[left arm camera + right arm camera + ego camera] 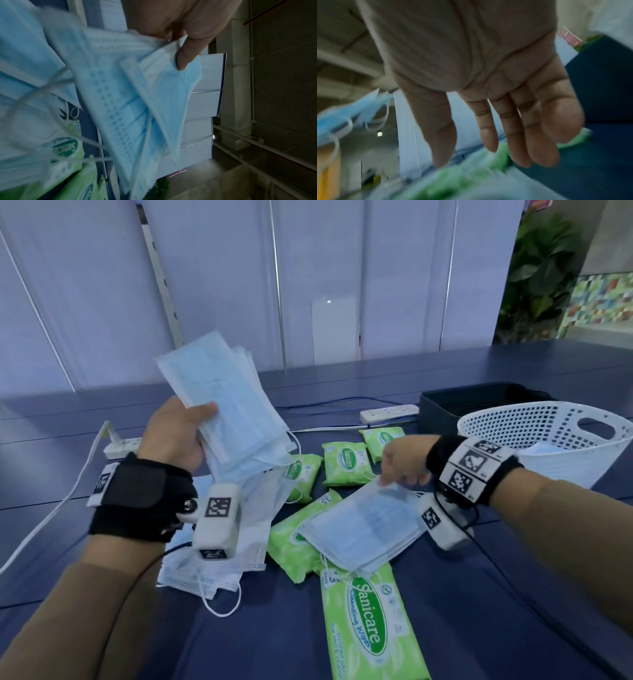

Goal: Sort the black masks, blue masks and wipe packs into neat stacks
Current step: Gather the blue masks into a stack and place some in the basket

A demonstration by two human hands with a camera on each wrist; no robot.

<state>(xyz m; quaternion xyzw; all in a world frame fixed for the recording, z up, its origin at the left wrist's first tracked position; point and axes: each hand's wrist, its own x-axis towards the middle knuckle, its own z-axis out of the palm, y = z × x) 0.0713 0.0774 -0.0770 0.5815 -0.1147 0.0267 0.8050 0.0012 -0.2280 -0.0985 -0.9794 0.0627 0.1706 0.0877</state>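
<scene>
The left hand (173, 436) gripped a fanned bunch of thin blue paper masks (226, 405) (gathering one stack). The right hand (406, 462), fingers straight, maybe touched another blue mask (363, 525) under it.

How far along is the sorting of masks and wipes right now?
Early. Done: no neat stack on the table yet. In hand: the left hand grips a bunch of blue masks; the right hand reaches for another mask. Left: scattered wipe packs and loose masks.
</scene>
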